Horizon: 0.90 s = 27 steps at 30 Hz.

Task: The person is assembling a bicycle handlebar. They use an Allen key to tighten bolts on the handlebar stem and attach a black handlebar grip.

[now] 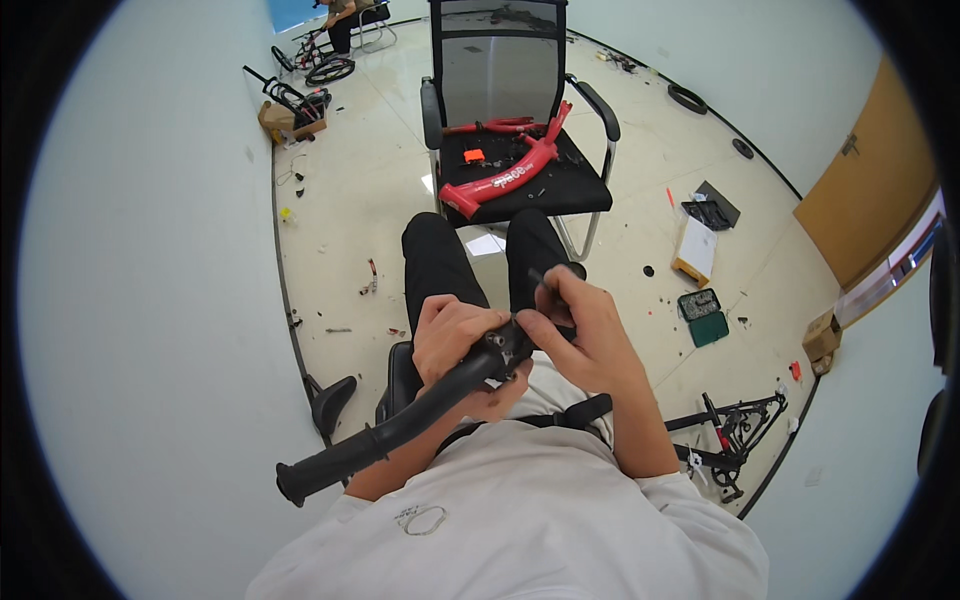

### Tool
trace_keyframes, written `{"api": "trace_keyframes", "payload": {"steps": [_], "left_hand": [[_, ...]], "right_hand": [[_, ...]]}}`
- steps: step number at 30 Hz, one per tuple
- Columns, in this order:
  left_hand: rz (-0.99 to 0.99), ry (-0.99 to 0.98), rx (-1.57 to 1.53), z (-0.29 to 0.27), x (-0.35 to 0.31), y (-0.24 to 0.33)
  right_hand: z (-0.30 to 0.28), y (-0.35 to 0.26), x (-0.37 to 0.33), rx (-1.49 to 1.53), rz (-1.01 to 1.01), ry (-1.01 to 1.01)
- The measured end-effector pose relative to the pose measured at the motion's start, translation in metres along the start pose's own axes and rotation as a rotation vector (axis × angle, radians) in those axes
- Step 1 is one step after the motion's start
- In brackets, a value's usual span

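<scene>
The left hand point(455, 335) is clenched round a black handlebar point(390, 430) over the lap, hiding its clamp end; the right hand point(580, 325) fingers pinch a small dark tool point(540, 280), partly hidden; a green case point(703, 315) lies open on the floor, contents unclear.

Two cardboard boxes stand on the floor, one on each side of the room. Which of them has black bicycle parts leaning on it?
The cardboard box at the far left, by the wall. Black wheel parts lean on it; the small box at the right has none.

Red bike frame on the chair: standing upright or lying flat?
Lying flat. The red bike frame rests on its side across the seat of the black chair, tubes spread over the cushion.
</scene>
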State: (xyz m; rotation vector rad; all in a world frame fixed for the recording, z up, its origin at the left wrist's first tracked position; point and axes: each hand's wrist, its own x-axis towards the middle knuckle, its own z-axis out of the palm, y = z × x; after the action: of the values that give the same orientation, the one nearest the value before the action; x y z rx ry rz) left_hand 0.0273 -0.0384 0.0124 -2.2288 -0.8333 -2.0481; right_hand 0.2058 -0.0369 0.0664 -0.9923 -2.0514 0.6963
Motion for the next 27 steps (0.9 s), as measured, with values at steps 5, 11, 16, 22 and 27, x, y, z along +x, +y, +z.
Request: {"api": "trace_keyframes", "payload": {"steps": [5, 11, 16, 22, 27], "left_hand": [[0.113, 0.016, 0.087, 0.002, 0.002, -0.005], [0.058, 0.01, 0.157, -0.003, -0.004, -0.009], [0.069, -0.039, 0.182, 0.002, -0.004, -0.01], [0.061, -0.129, 0.221, 0.003, 0.002, -0.011], [0.053, -0.111, 0.197, 0.009, -0.001, -0.005]], "right_hand": [[0.005, -0.002, -0.001, 0.048, 0.031, -0.031], [0.018, 0.002, 0.003, 0.161, -0.131, 0.12], [0.015, 0.017, 0.006, 0.056, -0.116, 0.055], [0.015, 0.026, 0.002, 0.123, -0.173, 0.122], [-0.001, 0.025, 0.004, 0.264, 0.025, -0.043]]}}
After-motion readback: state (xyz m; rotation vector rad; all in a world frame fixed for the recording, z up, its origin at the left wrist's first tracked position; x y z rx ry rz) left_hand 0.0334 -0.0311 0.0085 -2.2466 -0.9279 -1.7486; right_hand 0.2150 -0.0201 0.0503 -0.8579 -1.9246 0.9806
